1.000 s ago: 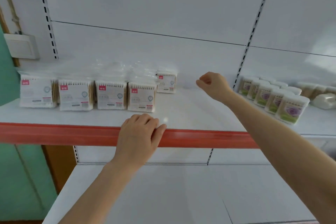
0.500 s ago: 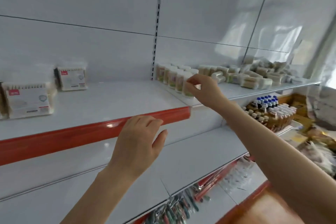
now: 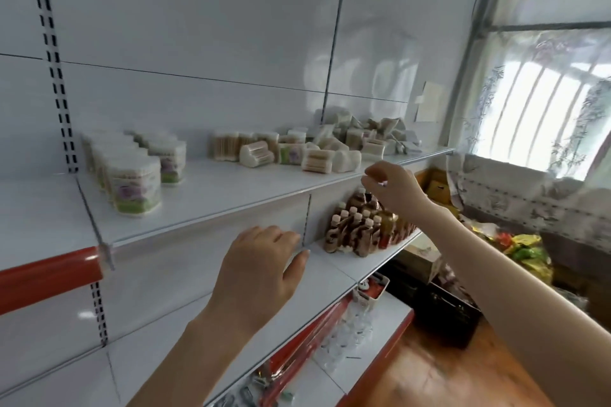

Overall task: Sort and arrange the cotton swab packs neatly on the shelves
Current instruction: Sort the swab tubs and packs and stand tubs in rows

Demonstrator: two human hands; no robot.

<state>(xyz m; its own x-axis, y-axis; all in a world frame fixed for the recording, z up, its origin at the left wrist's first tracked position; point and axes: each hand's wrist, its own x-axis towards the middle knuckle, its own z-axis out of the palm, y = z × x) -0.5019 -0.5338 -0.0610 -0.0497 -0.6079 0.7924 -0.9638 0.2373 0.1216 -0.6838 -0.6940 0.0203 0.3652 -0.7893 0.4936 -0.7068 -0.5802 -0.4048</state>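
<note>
While labelled tubs (image 3: 137,187) stand grouped, swab packs (image 3: 317,160) lie jumbled.

Left hand (image 3: 261,271) outstretched, palm down, fingers relaxed; right hand (image 3: 390,188) raised, fingers curled.

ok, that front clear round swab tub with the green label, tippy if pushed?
The clear round swab tub stands upright on a flat base: likely slides, though a high push might tip it. Probably light, plastic and swabs.
</note>
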